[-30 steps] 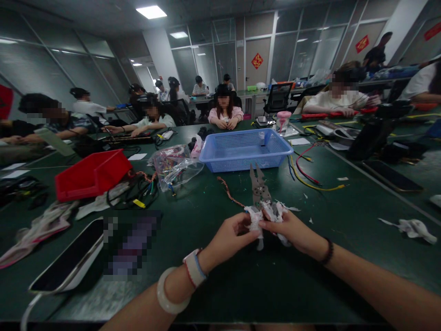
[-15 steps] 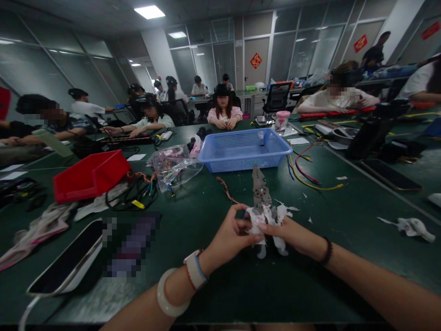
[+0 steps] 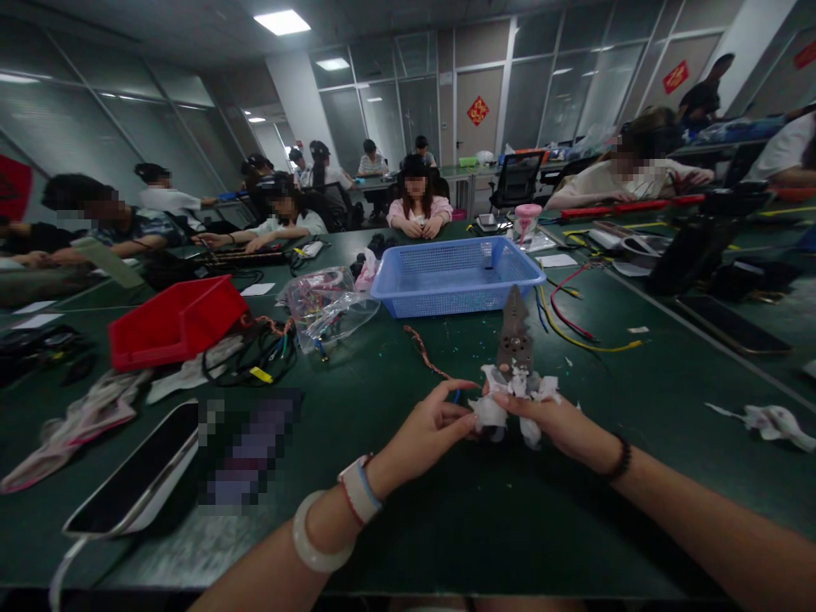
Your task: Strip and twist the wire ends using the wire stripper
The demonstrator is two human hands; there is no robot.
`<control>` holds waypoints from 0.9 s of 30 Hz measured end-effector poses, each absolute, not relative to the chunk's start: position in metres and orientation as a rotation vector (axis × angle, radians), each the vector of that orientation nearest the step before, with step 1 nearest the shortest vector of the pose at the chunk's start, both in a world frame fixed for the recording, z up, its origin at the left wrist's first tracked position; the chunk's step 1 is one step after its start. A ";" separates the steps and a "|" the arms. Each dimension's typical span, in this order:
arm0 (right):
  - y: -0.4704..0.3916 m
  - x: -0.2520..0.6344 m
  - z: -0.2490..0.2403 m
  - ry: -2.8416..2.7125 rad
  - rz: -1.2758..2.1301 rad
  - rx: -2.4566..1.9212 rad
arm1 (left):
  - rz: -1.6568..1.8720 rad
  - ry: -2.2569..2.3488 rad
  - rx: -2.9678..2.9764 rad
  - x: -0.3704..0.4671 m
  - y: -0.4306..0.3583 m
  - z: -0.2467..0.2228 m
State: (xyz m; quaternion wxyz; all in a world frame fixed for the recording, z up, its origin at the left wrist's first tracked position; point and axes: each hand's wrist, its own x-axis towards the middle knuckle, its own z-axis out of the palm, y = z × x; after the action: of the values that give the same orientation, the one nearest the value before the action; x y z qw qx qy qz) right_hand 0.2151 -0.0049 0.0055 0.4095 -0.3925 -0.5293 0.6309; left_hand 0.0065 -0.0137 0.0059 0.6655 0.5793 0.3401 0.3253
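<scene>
A grey wire stripper (image 3: 515,344) points away from me, its jaws near the blue basket. Torn white tissue (image 3: 490,410) is bunched around its handles. My right hand (image 3: 564,427) is closed around the tissue-covered handles, thumb on top. My left hand (image 3: 428,432) pinches the tissue's left side between thumb and fingers; some of its fingertips are hidden. Beside the left fingers lies a twisted bare copper wire (image 3: 422,350), with a short blue piece showing at its near end.
A blue basket (image 3: 459,299) stands ahead, with loose coloured wires (image 3: 574,336) to its right. Leftward are a clear plastic bag (image 3: 325,310), a red bin (image 3: 175,331) and a phone-like device (image 3: 137,476). Crumpled tissue (image 3: 774,422) lies right. People sit at surrounding tables.
The wire stripper has shifted to the right and turned slightly, with the tissue and my right hand. My left hand has stayed close, its thumb now farther left on the tissue.
</scene>
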 end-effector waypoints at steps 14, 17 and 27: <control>0.004 0.227 0.011 -1.461 1.399 -1.151 | 0.567 1.415 2.207 -0.004 -0.006 -0.002; 0.003 0.225 0.014 -1.429 1.409 -1.128 | 0.578 1.411 2.223 -0.004 -0.007 -0.007; 0.018 0.241 0.006 -1.588 1.080 -1.275 | 0.755 1.092 1.421 0.001 0.001 -0.016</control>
State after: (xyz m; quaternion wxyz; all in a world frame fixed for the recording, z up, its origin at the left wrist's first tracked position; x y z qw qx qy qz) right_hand 0.2407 0.0178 0.0057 0.4062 -0.5054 -0.6296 0.4281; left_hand 0.0010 0.0014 -0.0159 0.5635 0.6037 0.4639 0.3207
